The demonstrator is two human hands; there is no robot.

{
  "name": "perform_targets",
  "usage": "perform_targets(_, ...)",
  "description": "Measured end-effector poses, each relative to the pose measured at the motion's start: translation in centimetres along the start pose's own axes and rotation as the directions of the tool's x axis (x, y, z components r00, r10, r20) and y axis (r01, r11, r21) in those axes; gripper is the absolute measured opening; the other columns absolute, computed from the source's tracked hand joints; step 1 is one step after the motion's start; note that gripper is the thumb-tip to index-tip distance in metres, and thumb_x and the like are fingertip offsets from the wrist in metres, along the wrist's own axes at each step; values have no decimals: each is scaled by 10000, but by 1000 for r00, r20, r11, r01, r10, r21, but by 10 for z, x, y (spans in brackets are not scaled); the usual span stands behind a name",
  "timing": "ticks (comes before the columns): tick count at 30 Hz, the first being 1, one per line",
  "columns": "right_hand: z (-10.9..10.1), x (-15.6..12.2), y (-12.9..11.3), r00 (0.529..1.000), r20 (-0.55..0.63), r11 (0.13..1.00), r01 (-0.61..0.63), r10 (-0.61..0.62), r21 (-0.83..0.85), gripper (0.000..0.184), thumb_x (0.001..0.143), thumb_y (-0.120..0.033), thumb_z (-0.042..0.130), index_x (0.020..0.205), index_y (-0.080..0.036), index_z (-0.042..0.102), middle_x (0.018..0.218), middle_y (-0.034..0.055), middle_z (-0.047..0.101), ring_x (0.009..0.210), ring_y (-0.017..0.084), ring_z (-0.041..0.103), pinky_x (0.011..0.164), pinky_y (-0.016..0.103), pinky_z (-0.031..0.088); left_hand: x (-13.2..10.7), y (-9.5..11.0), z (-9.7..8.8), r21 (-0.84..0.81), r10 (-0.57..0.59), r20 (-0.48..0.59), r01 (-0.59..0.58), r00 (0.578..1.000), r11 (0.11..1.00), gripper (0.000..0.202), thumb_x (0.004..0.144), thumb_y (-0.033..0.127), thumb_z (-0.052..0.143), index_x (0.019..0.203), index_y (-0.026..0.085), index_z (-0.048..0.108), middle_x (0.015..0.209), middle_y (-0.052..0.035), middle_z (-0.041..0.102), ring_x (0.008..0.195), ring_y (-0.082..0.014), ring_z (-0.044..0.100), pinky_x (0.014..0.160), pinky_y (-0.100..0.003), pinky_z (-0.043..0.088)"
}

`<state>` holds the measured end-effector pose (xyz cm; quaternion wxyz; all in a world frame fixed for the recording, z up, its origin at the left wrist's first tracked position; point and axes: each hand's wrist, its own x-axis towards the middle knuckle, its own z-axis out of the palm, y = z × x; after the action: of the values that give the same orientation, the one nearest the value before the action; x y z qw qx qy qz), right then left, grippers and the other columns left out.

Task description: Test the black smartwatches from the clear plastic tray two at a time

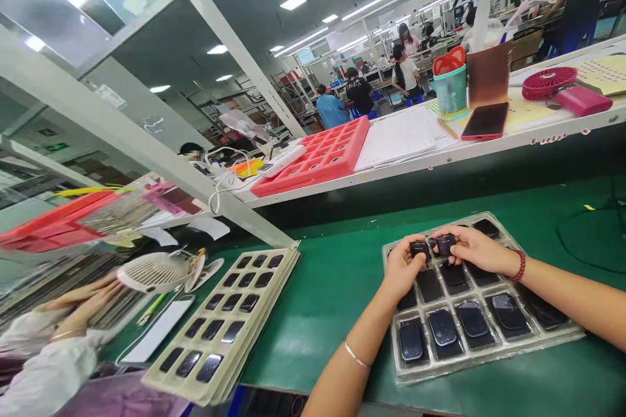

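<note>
My left hand (403,265) pinches a small black device (420,249) over a clear plastic tray (538,339) on the green belt. Beside it, my right hand (472,249) grips a second small black device (445,244), the two pieces almost touching above the tray's far rows. The tray's pockets hold several more black devices; some pockets near my hands look empty. My right wrist wears a red bead bracelet, my left a thin silver bangle.
A stack of beige trays (229,322) with black devices lies to the left on the green belt (332,287). A co-worker's hands (81,303) rest at far left by a white fan (154,272). The shelf behind holds a red tray (323,156), a phone (485,121), a red fan (548,83).
</note>
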<state>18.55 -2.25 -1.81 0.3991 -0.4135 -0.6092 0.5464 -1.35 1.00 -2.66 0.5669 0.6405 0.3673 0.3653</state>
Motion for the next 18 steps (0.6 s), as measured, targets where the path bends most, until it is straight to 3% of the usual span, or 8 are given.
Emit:
perform_targets(3,0,-1,-3,1000,1,999,-14,14,-34,433,769,-97,408,1187,-141,510,1034,94,627,666,97,611,654,255,538,-1,3,0,-12,5,19,-4,1000,1000,324,732,159,577,1054,149,548,937,-70,618,811,-159,594,659,-245,491)
perform_targets(10,3,-1,-3,1000,31,997,8,-6,-77,453,734,-109,461,1182,-163,504,1097,98,604,806,142,620,722,289,538,2,-5,2,-33,22,36,-21,999,999,454,686,91,572,1128,173,512,963,-57,647,871,-165,615,754,-274,501)
perform_targets(13,3,-1,-2,1000,27,992,12,-8,-123,368,772,-170,463,1135,-143,516,1035,98,615,777,152,617,667,284,524,4,-5,2,-39,25,38,-24,999,999,335,729,143,557,1063,160,540,901,-46,633,782,-147,608,694,-265,512)
perform_targets(15,2,-2,-2,1000,8,975,25,-23,-219,293,799,-199,448,1066,-136,550,970,88,625,800,168,611,664,287,508,2,-1,-2,41,31,27,-32,999,999,224,763,183,539,982,151,571,869,-39,626,731,-135,594,672,-262,511)
perform_targets(18,6,-2,-7,992,-2,881,114,-129,-460,199,800,-215,486,933,-158,624,948,75,636,881,195,591,762,321,473,-8,7,-17,304,73,30,-78,997,950,170,778,213,552,922,154,619,882,-39,640,751,-142,583,697,-255,487)
